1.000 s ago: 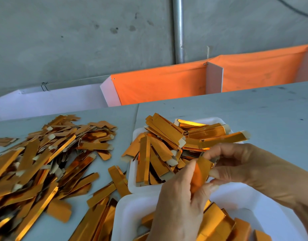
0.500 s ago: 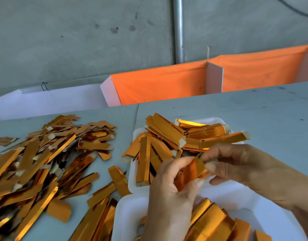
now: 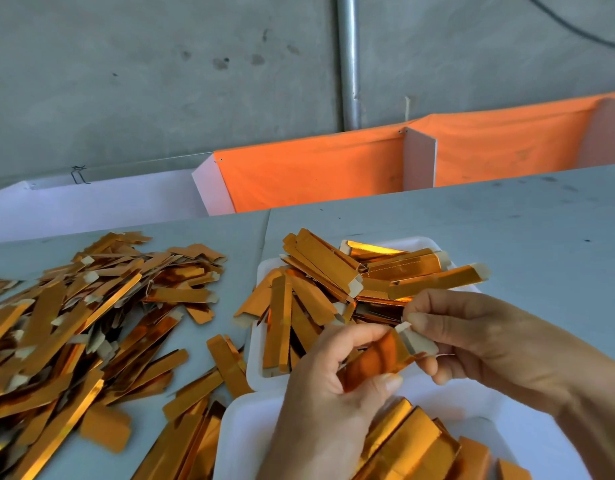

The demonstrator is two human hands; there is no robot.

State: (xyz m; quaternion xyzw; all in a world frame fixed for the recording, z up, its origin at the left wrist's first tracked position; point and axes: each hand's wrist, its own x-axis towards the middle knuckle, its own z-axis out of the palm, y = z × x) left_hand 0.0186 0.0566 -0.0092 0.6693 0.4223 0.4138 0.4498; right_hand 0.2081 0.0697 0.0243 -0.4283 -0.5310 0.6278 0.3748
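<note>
Above the near white tray (image 3: 236, 431), the left hand (image 3: 320, 403) and right hand (image 3: 489, 344) pinch one gold strip (image 3: 375, 362) between curled fingers (image 3: 417, 320), apparently folding it; folded pieces already crowd the far tray (image 3: 263, 269), while a large heap of flat strips (image 3: 74, 323) waits on the tabletop (image 3: 507, 230).

A grey concrete wall (image 3: 160, 81) fills the back, marked with a few dark spots. A metal pipe (image 3: 347, 64) runs straight up it, and a black cable (image 3: 576, 29) crosses the upper right corner. Below the wall hangs orange cloth (image 3: 309, 171), split by white dividers (image 3: 420, 157). To its left stands a white panel (image 3: 91, 199) with a thin wire (image 3: 143, 163) strung above it. The pale grey counter (image 3: 472, 220) shows a seam (image 3: 267, 226) between two boards. The light is soft and even.
</note>
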